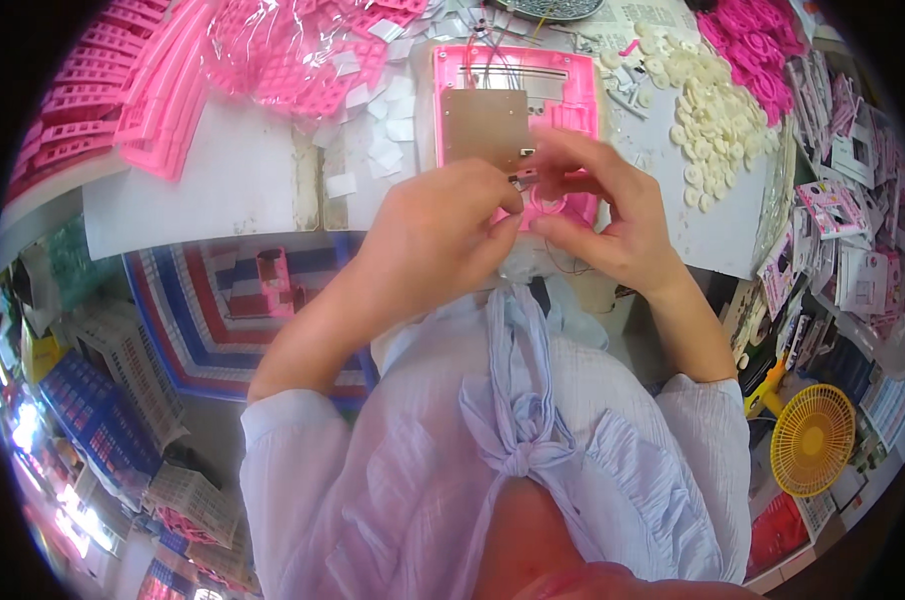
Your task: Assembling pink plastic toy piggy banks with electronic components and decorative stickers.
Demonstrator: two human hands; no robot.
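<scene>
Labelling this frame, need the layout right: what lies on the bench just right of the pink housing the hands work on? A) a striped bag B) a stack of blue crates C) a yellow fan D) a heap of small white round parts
D: a heap of small white round parts lies on the white bench top right of the pink housing, above the right hand; the left hand is at the housing's lower edge.
</scene>
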